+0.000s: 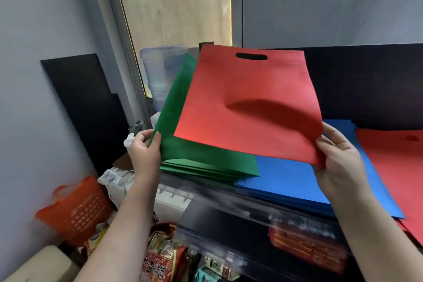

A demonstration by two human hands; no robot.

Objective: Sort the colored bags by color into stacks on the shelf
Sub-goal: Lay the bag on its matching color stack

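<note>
My right hand pinches the lower right corner of a red bag with a cut-out handle and holds it up over the shelf. My left hand grips the left edge of a tilted green bag that stands behind the red one. Below it a green stack lies at the shelf's left end. A blue stack lies in the middle and a red stack at the right, both flat on the black shelf.
A clear water jug stands behind the green bags by the window frame. An orange bag and a white appliance sit at lower left. Packaged goods fill the lower shelf. A dark board leans on the left wall.
</note>
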